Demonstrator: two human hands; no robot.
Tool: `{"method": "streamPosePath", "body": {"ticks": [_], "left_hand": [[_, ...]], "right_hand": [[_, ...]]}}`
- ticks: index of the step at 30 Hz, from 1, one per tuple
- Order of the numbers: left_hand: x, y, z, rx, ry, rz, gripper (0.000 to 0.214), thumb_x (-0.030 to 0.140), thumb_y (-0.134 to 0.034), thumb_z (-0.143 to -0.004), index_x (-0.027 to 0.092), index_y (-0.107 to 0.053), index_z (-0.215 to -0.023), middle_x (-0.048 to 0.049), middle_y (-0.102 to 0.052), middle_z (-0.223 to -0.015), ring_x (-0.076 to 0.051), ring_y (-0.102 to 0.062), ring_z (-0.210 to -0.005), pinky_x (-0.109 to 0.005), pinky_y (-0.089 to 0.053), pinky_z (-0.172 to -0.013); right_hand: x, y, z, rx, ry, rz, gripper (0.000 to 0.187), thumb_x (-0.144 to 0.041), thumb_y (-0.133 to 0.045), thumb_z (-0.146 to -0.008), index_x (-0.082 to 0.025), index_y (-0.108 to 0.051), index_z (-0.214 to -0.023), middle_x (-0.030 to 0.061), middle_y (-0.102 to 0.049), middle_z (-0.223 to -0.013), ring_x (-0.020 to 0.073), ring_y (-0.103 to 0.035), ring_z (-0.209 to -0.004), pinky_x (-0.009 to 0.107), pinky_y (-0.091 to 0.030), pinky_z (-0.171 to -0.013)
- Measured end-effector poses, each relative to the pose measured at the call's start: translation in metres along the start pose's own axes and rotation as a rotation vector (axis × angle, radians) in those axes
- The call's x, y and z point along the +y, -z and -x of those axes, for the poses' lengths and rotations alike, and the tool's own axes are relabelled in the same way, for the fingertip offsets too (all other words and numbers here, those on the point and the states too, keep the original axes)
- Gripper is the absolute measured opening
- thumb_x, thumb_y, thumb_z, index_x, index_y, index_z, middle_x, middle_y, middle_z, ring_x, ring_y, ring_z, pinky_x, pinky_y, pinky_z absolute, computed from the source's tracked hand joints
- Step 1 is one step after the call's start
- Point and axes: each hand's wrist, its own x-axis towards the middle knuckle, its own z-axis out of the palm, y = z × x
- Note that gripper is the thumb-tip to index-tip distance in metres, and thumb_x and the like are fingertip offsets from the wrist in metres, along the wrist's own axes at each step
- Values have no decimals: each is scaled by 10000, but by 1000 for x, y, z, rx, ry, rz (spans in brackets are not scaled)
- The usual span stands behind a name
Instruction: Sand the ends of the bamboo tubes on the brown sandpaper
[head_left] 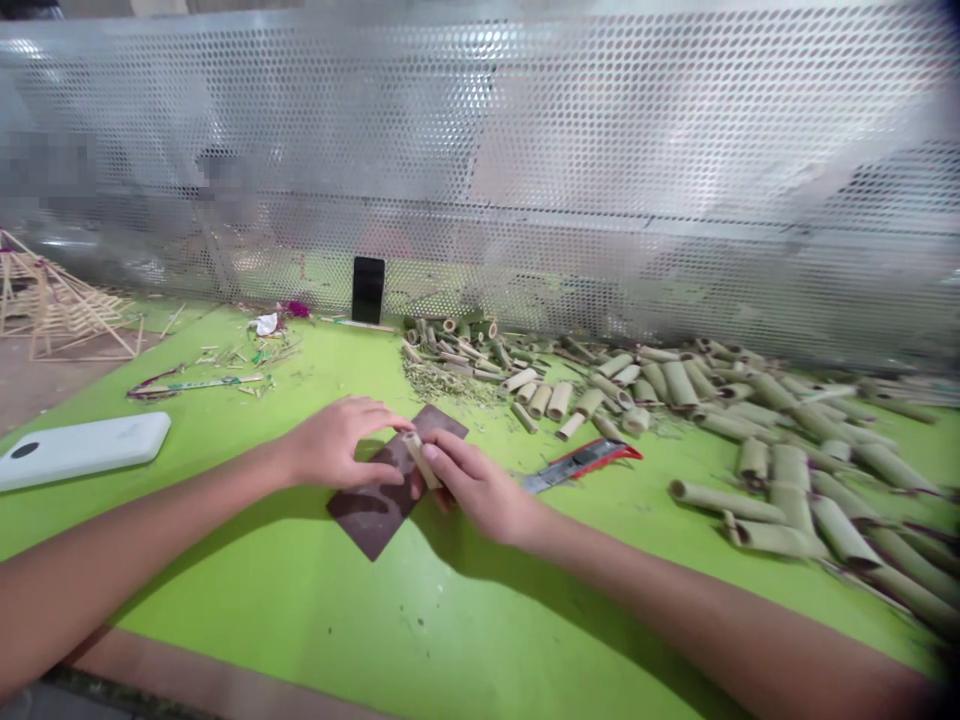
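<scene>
A dark brown sheet of sandpaper (379,505) lies on the green table top (315,600) in front of me. My left hand (337,440) rests on its upper left part with the fingers laid flat, pinning it down. My right hand (476,485) grips a short pale bamboo piece (418,455) between thumb and fingers, and the piece's end is over the sandpaper's upper edge. The two hands nearly touch above the sheet.
A red-handled utility knife (581,462) lies just right of my right hand. Several cut bamboo tubes (780,460) spread across the right side and back. A white flat device (79,448) sits at left, a black phone (368,289) leans on the perforated metal screen (525,150), stick frames (52,305) stand far left.
</scene>
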Motion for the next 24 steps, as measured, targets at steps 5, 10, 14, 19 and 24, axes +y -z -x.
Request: {"method": "streamPosePath", "body": {"ticks": [5, 10, 14, 19, 24], "left_hand": [[18, -10, 0, 180, -72, 22, 420, 569, -501, -1017, 180, -649, -1078, -39, -724, -911, -187, -661, -825, -320, -484, -765], [18, -14, 1, 256, -136, -48, 443, 581, -467, -1027, 179, -617, -917, 0, -659, -730, -146, -580, -645, -276, -418, -652], [15, -14, 0, 317, -206, -113, 479, 559, -414, -1052, 165, -612, -865, 5, -625, -663, -130, -526, -573, -263, -391, -607], [7, -12, -1, 318, -218, -226, 498, 515, -396, -1061, 163, -626, -793, -2, -624, -629, -129, -521, -537, -277, -378, -592], [4, -14, 1, 247, -239, -315, 468, 478, -405, -1049, 167, -628, -779, -9, -649, -647, -149, -561, -553, -307, -384, -590]], "right_hand": [[-2, -10, 1, -70, -49, -303, 420, -599, -406, -1048, -210, -524, -944, 5, -647, -769, 115, -534, -515, 265, -428, -498], [0, -6, 1, -116, -32, -329, 445, -600, -435, -1040, -201, -547, -880, 31, -668, -772, 124, -549, -548, 270, -416, -522], [2, -1, 0, -132, -30, -376, 448, -604, -417, -1039, -196, -583, -960, 20, -645, -739, 131, -536, -548, 278, -400, -528], [5, 0, -2, 7, 14, -427, 326, -500, -634, -961, -242, -560, -1145, -12, -635, -833, 126, -554, -628, 273, -422, -575], [5, -5, -4, 48, 73, -381, 309, -418, -739, -903, -234, -581, -1095, -36, -584, -801, 104, -489, -618, 257, -406, -561]]}}
